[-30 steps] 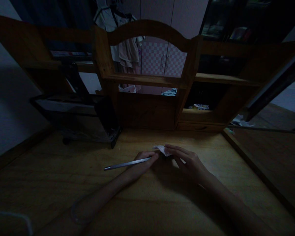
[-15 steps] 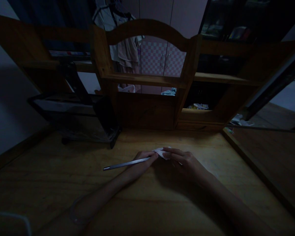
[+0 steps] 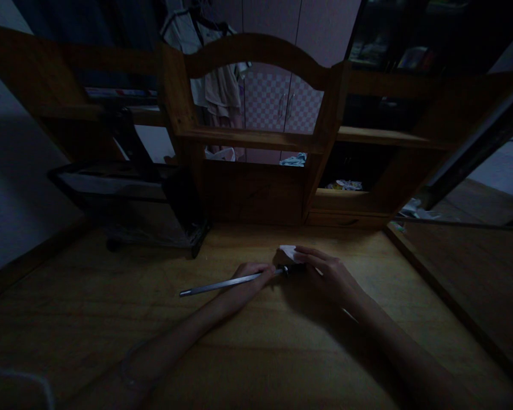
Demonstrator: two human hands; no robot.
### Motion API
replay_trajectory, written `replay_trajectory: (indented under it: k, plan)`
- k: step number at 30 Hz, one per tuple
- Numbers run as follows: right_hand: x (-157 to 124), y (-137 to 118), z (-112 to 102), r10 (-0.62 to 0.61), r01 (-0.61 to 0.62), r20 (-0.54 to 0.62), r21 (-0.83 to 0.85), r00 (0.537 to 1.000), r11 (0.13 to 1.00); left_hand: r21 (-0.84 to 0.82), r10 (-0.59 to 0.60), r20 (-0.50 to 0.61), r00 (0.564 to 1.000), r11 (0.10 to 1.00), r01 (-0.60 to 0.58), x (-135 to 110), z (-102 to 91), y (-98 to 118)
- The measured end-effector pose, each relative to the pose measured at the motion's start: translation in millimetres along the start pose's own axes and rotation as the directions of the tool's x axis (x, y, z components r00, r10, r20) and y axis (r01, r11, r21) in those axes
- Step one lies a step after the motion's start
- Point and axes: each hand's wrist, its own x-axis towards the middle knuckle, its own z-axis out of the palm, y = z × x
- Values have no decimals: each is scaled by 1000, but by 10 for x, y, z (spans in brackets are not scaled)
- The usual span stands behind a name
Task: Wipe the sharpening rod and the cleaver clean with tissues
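Rod [image 3: 218, 286] in L hand [image 3: 252, 285], tissue [image 3: 288, 251] in R hand [image 3: 332, 276], framed case [image 3: 183, 202] back L on surface [image 3: 256, 353] w/ shelf unit [image 3: 256, 138] behind & clothes [image 3: 223, 94] beyond.

No readable text, label, brand, number or sign anywhere in view; lighting too dim.

From afar I saw a slender silver metal rod [image 3: 222, 284], a thin white wipe [image 3: 288, 251] and pink-checkered flat cabinet doors [image 3: 263, 105].

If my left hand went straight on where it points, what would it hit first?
Apart from the metal rod it holds, probably your right hand with the white wipe, though depth is hard to judge.
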Motion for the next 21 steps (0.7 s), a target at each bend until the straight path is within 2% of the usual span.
replay_trajectory:
  k: [4,7,12,21]
  plan:
    - [-7,-83,0,-60,66,-55,114,997,991,7,7,-11,1000,1000,-7,1,1,-9]
    - [-22,-167,26,-110,107,11,156,994,982,-4,51,11,999,999,-51,12,-6,-41]
    - [-37,-204,61,-121,105,133,122,984,987,-20,50,3,999,999,-50,24,0,-87]
    - [-21,-195,19,-109,97,133,98,985,990,-38,19,25,1000,999,-18,17,-13,-54]
